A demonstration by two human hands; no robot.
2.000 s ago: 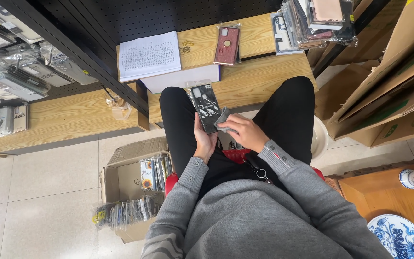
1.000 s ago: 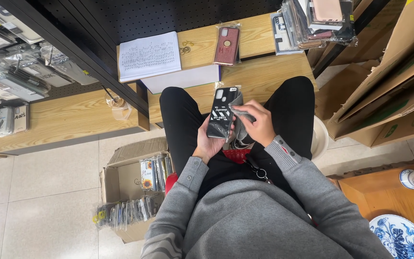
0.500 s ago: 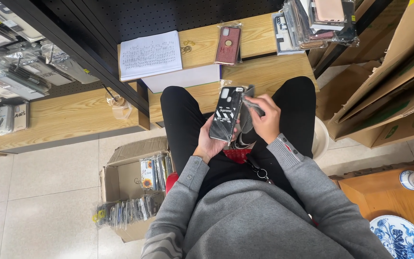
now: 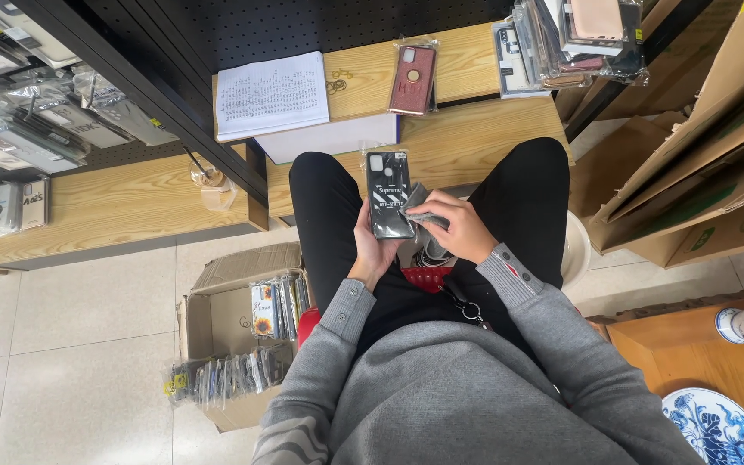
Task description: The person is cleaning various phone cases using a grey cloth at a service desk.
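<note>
The left hand [image 4: 374, 250] holds a black phone case in a clear sleeve [image 4: 388, 195] from below, its fingers closed around the lower end, above the person's lap. Half a second ago this case was tilted, its edge turned toward the right hand; now it lies flat again, with the printed back facing up. The right hand [image 4: 458, 226] has come back down and presses a small grey cloth [image 4: 417, 212] against the right edge of the case, the fingers pinched shut on the cloth. So I judge that the wiping has passed from the side to the face of the case. On the wooden counter [image 4: 467, 138] beyond the knees lie a dark red case [image 4: 412, 68] and an open notebook [image 4: 270, 94]. A cardboard box [image 4: 217, 331] with more packed cases stands on the floor at the left
</note>
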